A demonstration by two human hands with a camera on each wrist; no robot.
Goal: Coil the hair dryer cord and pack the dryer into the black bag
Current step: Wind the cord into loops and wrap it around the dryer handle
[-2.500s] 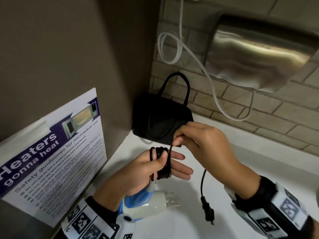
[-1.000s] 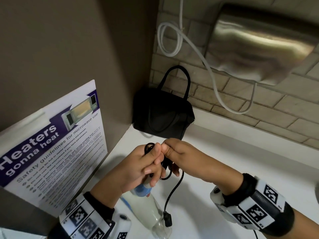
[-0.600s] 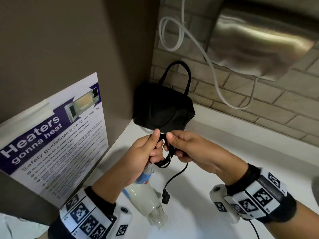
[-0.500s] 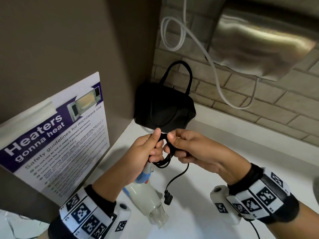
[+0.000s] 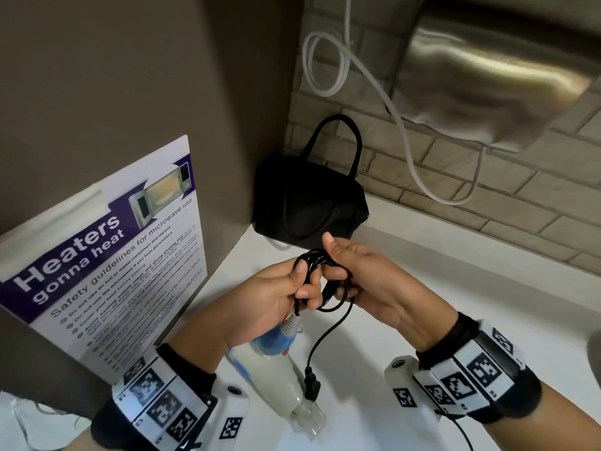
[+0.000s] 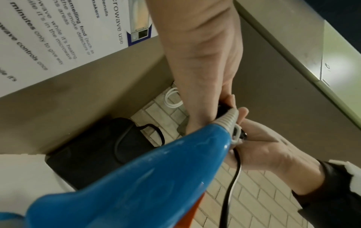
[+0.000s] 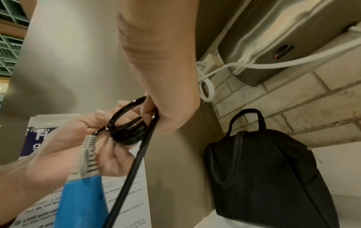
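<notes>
A person stands at a white counter (image 5: 422, 271); the black bag (image 5: 309, 203) sits upright in the back corner of it, against the brick wall, and serves here as the landmark. Just in front of the bag, both hands meet around a small bundle of black hair dryer cord (image 5: 320, 281). The left hand (image 5: 270, 301) has its grip curled round the coiled loops, thumb on top; the right hand (image 5: 367, 278) pinches the same coil from the other side, thumb raised toward the bag. The hair dryer (image 5: 273, 369), blue and white, hangs from the coil below the left hand, nearer the person than the bag; whether its clear nozzle touches the counter cannot be told. A loose tail of cord drops from the coil and ends in the plug (image 5: 311, 384), dangling beside the dryer, well in front of the bag. A microwave safety poster (image 5: 107, 262) leans to the left of the bag; a steel hand dryer (image 5: 494, 70) with a white cable is mounted on the wall above it.

Judging from this, the coiling is nearly done but the tail is unsecured; if either grip loosens, the springy loops may spill open; the hanging dryer's weight could drag the coil apart; the swinging plug may snag; the bag looks closed, so opening it one-handed could cost the coil.
</notes>
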